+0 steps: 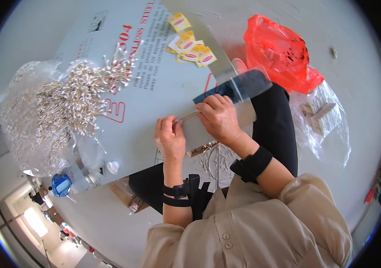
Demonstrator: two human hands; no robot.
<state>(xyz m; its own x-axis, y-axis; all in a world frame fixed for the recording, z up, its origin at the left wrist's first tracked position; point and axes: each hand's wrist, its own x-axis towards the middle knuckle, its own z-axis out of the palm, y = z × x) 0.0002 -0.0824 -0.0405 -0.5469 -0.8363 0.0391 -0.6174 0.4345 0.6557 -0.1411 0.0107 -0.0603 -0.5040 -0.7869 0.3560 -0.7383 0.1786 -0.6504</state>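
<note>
Between my two hands lies a thin, pale bundle of cotton swabs (pixel 189 116), low over the grey sheet-covered table (pixel 141 138). My left hand (pixel 172 140) pinches its left end, with the fingertips curled in. The fingers of my right hand (pixel 221 117) are closed round the other end, so how many swabs there are is hidden. Just beyond my right hand lies a flat, clear bluish plastic sleeve (pixel 255 85) with a pale band across it. At the left, a large heap of cotton swabs (pixel 72 98) spills from a clear plastic bag (pixel 18 111).
Several yellow-and-white printed packets (pixel 192 49) lie at the table's far edge. A red plastic bag (pixel 275 53) and a clear bag (pixel 329 125) with small boxes are on the floor at right. A blue timer-like device (pixel 61 185) sits at lower left. Loose sticks (pixel 217 163) lie below the near edge.
</note>
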